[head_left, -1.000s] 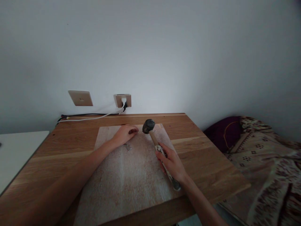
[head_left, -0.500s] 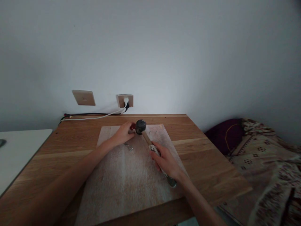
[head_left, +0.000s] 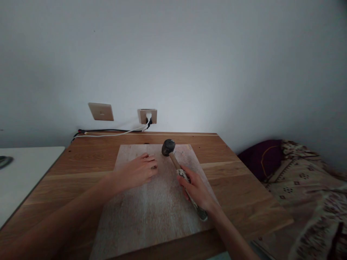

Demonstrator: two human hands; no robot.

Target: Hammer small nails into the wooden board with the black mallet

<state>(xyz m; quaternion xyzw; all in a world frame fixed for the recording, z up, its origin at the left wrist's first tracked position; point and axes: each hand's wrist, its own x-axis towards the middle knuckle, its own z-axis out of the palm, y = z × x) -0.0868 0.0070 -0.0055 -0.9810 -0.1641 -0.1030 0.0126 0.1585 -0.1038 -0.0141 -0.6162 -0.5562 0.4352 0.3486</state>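
A person's view down onto a wooden counter (head_left: 230, 180) with a pale board (head_left: 151, 202) lying on it, which serves as the landmark here. The right hand (head_left: 196, 187) is clenched around the handle of a hammer (head_left: 179, 169), over the board's right side. The hammer's dark head sits near the board's far edge, just above or resting on the surface; which one cannot be told.

The left hand (head_left: 139, 170) lies flat and relaxed on the board's far left part, fingers spread, grasping nothing. Half a second earlier it was pinched up close to the hammer head, as if steadying something small there; it has since drawn back toward the person and released. The hammer head has shifted slightly right of where it was. The small nails seen earlier on the board are now hidden under the left hand.

Behind the board's far edge, a wall socket (head_left: 148, 116) holds a white plug and cable. To the board's right, off the counter, lies a patterned bedcover (head_left: 306, 180)
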